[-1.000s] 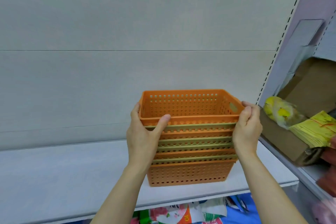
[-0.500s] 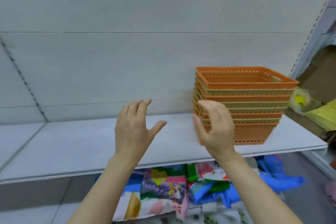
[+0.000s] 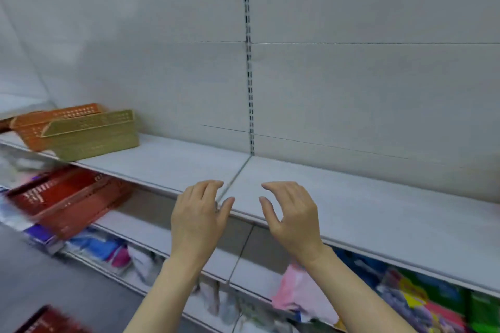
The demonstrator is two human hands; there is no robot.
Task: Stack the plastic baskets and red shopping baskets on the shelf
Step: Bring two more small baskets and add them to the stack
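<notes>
My left hand [image 3: 198, 220] and my right hand [image 3: 293, 217] hover side by side before the front edge of the white shelf [image 3: 378, 213], fingers loosely curved and holding nothing. Far to the left on that shelf stand an olive-green plastic basket [image 3: 94, 135] and, behind it, an orange plastic basket [image 3: 35, 127]. Below them a red shopping basket [image 3: 67, 197] juts out from the lower shelf. The corner of another red basket [image 3: 48, 320] shows at the bottom left. The orange and green basket stack is out of view.
A slotted upright [image 3: 249, 62] splits the white back wall above my hands. Colourful packaged goods [image 3: 422, 297] lie under the shelf, with more packets [image 3: 102, 249] below the red basket. Grey floor [image 3: 54, 278] lies at the lower left.
My hands let go of the basket stack and drew back. The view swung left, so the stack left the frame and the loose baskets at the left came in.
</notes>
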